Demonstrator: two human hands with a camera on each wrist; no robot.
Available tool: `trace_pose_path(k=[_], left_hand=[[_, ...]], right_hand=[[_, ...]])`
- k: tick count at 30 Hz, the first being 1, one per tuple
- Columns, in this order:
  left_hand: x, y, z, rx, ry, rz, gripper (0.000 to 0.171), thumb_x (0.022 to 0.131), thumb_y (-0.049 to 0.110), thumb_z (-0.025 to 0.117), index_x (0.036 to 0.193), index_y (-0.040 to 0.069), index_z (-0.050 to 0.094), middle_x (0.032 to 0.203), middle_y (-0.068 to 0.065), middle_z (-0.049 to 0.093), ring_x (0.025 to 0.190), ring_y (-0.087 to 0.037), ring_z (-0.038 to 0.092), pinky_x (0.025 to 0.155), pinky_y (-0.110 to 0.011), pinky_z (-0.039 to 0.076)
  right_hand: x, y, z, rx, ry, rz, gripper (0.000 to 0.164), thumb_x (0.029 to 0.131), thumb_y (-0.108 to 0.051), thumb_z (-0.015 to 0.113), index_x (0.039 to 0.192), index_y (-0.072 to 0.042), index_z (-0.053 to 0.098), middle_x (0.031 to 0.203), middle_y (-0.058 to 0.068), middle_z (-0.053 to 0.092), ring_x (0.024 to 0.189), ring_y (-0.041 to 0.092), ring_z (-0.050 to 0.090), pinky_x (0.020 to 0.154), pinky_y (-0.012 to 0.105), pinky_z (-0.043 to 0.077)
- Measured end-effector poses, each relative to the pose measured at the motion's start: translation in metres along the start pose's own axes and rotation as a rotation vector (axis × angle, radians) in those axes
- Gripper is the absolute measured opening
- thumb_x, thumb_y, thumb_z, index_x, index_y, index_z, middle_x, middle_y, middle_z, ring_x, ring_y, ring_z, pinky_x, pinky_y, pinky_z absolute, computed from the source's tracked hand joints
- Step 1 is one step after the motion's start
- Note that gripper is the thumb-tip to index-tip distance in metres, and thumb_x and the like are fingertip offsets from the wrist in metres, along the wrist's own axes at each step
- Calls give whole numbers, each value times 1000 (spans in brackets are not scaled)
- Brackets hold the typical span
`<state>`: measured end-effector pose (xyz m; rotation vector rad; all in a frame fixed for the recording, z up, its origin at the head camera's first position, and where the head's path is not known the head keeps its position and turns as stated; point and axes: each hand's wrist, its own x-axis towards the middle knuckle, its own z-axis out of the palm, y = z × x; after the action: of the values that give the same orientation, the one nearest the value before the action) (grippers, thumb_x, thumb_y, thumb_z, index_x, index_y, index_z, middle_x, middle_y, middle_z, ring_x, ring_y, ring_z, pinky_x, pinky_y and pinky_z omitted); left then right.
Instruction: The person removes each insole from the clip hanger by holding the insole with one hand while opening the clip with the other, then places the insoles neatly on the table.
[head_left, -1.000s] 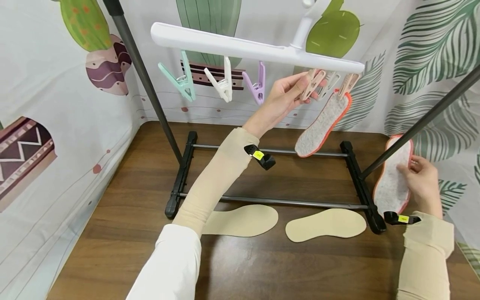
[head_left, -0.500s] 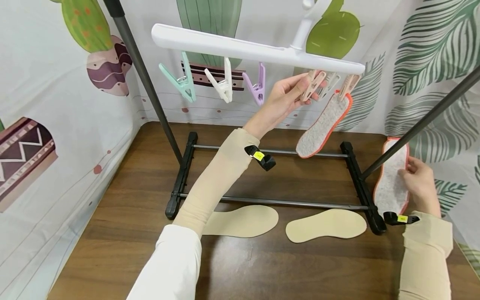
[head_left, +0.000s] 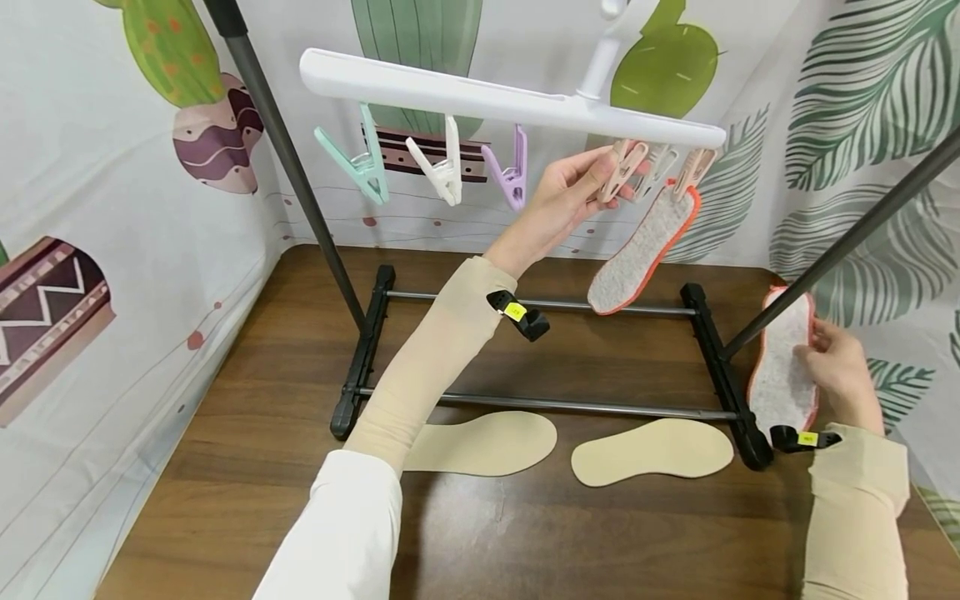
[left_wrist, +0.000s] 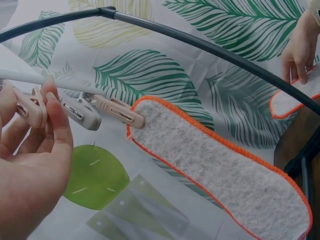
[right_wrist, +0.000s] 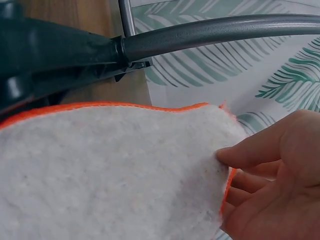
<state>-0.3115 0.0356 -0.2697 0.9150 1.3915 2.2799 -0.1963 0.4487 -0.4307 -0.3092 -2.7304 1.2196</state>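
Indoors, a cactus-print cloth (head_left: pixel 142 333) hangs behind a clothes rack whose dark left pole (head_left: pixel 288 150) rises from a black foot (head_left: pixel 360 358). To its right, a white hanger (head_left: pixel 465 90) stretches across, with a mint clip (head_left: pixel 367 164), a white clip (head_left: pixel 442 167) and a purple clip (head_left: pixel 512 177) in a row beneath. Below, a tan insole (head_left: pixel 491 443) lies on the brown wooden counter (head_left: pixel 525 542), one end hidden by a person's left arm. That arm reaches up to the hanger, where the left hand (head_left: pixel 564 198) has its grip pinching a beige clip (head_left: pixel 624 171). Just beside it hang a grey clip (left_wrist: pixel 82 115) and another peg (head_left: pixel 693 169), which bites one end of a grey, orange-edged insole (head_left: pixel 645 254) dangling at a slant. A second tan insole (head_left: pixel 652 452) lies lower down, near the rack's other foot (head_left: pixel 723 375). At far right, partly behind a slanting pole (head_left: pixel 847 237), a matching grey insole (head_left: pixel 782 367) sits in the right hand (head_left: pixel 842 367), its grip pinching the side edge, thumb on the fuzzy face; whether the lower end touches the counter, I cannot tell.
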Motion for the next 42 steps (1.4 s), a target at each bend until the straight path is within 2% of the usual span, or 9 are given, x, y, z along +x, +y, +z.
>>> trace_pose_path(k=[8, 19, 22, 25, 28, 30, 38, 40, 42], left_hand=[[0, -2, 0, 2, -3, 7, 40, 105, 9, 38, 140, -8, 42, 133, -31, 52, 84, -14, 64, 77, -23, 50], [0, -1, 0, -2, -7, 6, 39, 105, 8, 38, 140, -7, 43, 133, -29, 54, 85, -15, 63, 78, -24, 49], [1, -1, -1, 3, -13, 10, 39, 105, 8, 38, 140, -7, 43, 133, -30, 53, 84, -15, 63, 77, -24, 49], [1, -1, -1, 10, -20, 20, 39, 105, 8, 37, 140, -8, 43, 133, -31, 52, 84, -15, 64, 77, -24, 49], [1, -1, -1, 11, -16, 19, 39, 105, 8, 37, 140, -8, 43, 133, -31, 52, 84, -16, 63, 77, -24, 50], [1, 0, -1, 12, -12, 14, 39, 105, 9, 37, 140, -8, 43, 133, -30, 53, 84, -15, 64, 78, -24, 50], [2, -1, 0, 17, -23, 12, 39, 105, 9, 37, 139, -8, 43, 130, -29, 56, 85, -15, 63, 77, -24, 49], [2, -2, 1, 13, -24, 7, 39, 105, 9, 37, 139, -8, 44, 130, -28, 56, 85, -16, 63, 78, -24, 49], [2, -2, 1, 12, -32, 10, 39, 105, 9, 37, 139, -8, 44, 131, -29, 55, 86, -17, 63, 79, -24, 50]], right_hand=[[0, 3, 0, -9, -118, -53, 57, 90, 7, 43, 139, 25, 20, 81, -39, 43, 72, -14, 47, 57, 12, 45], [3, 7, 1, -102, -140, -21, 58, 89, 4, 47, 139, 23, 25, 84, -25, 48, 72, -8, 48, 59, 11, 42], [4, 9, 2, -98, -161, 0, 59, 90, 4, 47, 140, 23, 23, 87, -14, 54, 73, -10, 47, 60, 11, 43], [5, 10, 3, -94, -198, 18, 60, 90, 4, 45, 141, 23, 19, 98, 14, 59, 75, -13, 45, 61, 10, 43], [5, 11, 3, -109, -221, 24, 60, 90, 4, 43, 141, 23, 17, 114, 39, 49, 76, -16, 44, 62, 9, 44], [5, 10, 2, -133, -228, 22, 60, 90, 3, 43, 140, 24, 17, 121, 46, 41, 75, -17, 42, 60, 10, 44], [4, 12, 2, -113, -249, 36, 59, 92, 3, 41, 140, 25, 14, 128, 49, 34, 75, -19, 42, 61, 9, 44], [4, 12, 3, -122, -239, 20, 58, 93, 2, 41, 139, 26, 16, 123, 48, 41, 73, -17, 43, 59, 10, 43], [5, 13, 3, -141, -222, 6, 57, 93, 1, 43, 138, 26, 18, 111, 41, 55, 69, -14, 44, 57, 11, 43]])
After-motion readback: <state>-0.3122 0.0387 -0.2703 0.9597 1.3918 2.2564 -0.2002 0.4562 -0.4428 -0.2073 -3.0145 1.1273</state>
